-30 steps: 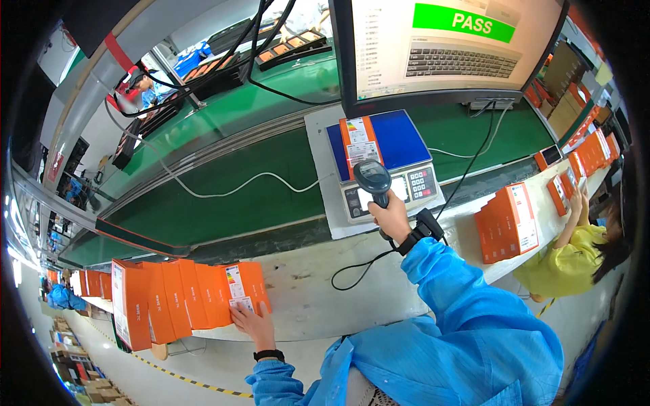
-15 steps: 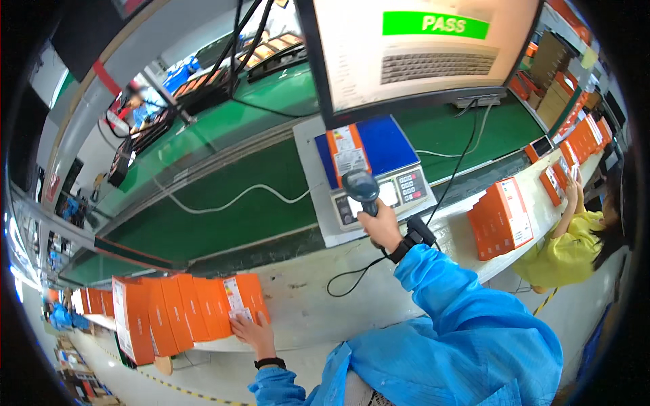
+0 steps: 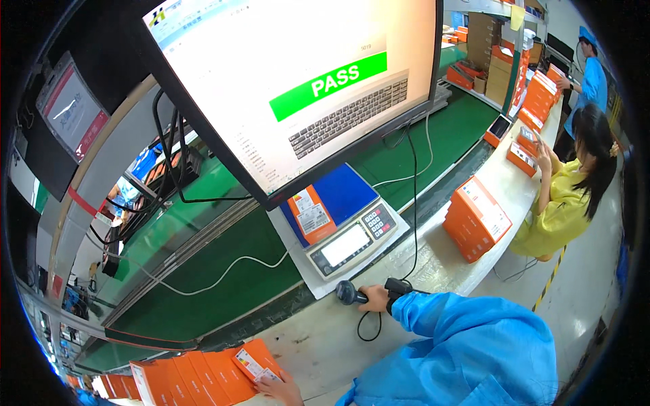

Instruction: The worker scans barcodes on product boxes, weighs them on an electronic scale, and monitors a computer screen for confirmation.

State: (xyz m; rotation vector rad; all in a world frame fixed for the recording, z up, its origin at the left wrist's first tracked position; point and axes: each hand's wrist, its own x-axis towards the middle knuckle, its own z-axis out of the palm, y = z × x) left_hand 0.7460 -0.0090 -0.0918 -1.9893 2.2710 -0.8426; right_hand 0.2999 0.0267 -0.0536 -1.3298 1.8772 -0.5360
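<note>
My right hand (image 3: 374,298) grips a black handheld barcode scanner (image 3: 349,293), held low over the white worktable just in front of the weighing scale (image 3: 342,245). An orange box (image 3: 308,213) with a white label lies on the scale's blue platform. My left hand (image 3: 279,388) rests on the end box of a row of orange boxes (image 3: 196,377) at the table's near left edge, fingers on its white label. Both arms wear blue sleeves. A coiled black cable runs from the scanner.
A large monitor (image 3: 298,74) with a green bar hangs above the scale. A green conveyor belt (image 3: 223,284) runs behind the table. A stack of orange boxes (image 3: 475,218) sits to the right, beside a seated person in yellow (image 3: 565,196). Another person in blue (image 3: 588,74) stands farther back.
My right hand has pulled the scanner back from over the scale down to the table in front of it. My head has tilted up, bringing the monitor closer.
</note>
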